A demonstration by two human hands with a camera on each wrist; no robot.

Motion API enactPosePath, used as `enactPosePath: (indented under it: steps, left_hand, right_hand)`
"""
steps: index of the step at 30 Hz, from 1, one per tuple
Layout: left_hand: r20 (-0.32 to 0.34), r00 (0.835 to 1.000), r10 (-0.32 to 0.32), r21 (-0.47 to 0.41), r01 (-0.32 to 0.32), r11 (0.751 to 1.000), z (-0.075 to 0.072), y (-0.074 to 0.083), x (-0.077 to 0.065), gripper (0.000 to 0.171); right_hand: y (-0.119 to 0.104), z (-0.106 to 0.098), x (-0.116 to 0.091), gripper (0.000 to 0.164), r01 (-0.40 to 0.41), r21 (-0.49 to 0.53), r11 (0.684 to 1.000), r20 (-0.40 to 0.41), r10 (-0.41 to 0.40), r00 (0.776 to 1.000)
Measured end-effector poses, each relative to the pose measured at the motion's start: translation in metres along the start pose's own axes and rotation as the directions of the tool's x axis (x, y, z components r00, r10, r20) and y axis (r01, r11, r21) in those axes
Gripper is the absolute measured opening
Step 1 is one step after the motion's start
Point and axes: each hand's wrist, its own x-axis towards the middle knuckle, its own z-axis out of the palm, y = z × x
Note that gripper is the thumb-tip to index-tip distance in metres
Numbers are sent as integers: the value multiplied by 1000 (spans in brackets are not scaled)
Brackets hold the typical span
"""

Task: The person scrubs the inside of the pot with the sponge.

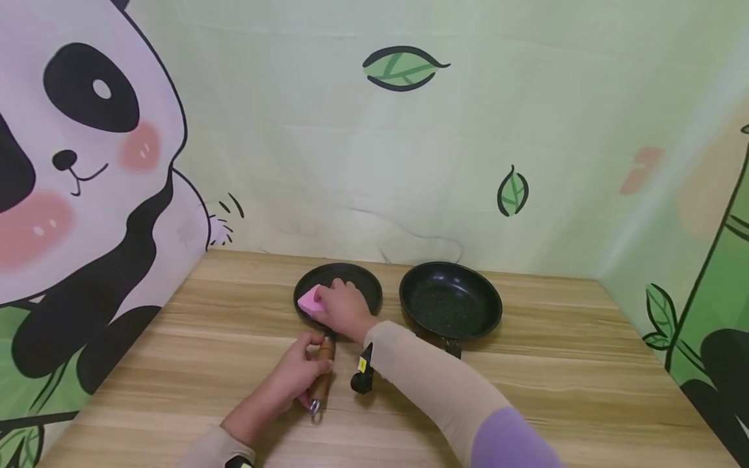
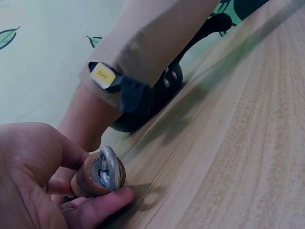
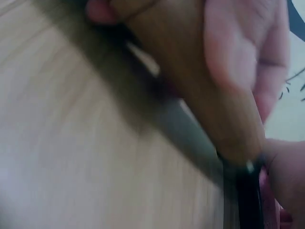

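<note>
A flat, shallow black pan (image 1: 370,294) with a wooden handle (image 1: 322,374) lies on the table. My left hand (image 1: 295,369) grips that handle, thumb on one side and fingers on the other. In the left wrist view, a metal hanging ring (image 2: 112,169) sticks out of the handle's end beside my left hand (image 2: 28,174). My right hand (image 1: 346,311) holds a pink sponge (image 1: 310,299) against the left part of the pan's surface. The right wrist view shows the wooden handle (image 3: 190,76) close up, with left-hand fingers (image 3: 233,57) around it; the sponge is hardly visible there.
A deeper black frying pan (image 1: 450,299) stands just right of the flat one, its handle partly covered by my right forearm (image 1: 433,383). Both pans sit on a wood-grain table (image 1: 556,370). Behind rises a backdrop (image 1: 304,162) printed with a panda and leaves.
</note>
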Motion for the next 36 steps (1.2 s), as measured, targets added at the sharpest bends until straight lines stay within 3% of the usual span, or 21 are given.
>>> enactPosePath:
  steps: [5,9,16,21,29,36]
  left_hand:
    - [3,1000,1,-13,-1,1000,-1,-2,-1,37]
    - [2,1000,-1,-10,1,1000,-3,-4,-1,37]
    - [-18,1000,-11,9,12,1000,-6,-3,2,39]
    - [14,1000,3,0,-3,1000,-3,-2,2,40]
    - [1,1000,12,-15,-12,1000,1,-1,0,38]
    - [18,1000,11,-2,-11,1000,4,-2,-1,38]
  right_hand:
    - [-15,5,5,40,-54,9,998,-34,55,998]
    - [-14,7,6,36,-7,-15,1000,-34,7,999]
    - [3,-5,7,40,172,13,985,82,-172,982]
    - [17,-8,7,43,212,6,977,126,-211,969]
    - [53,-25,-2,41,242,72,968,200,-252,947]
    - [80,-28,-5,38,271,60,961,214,-278,936]
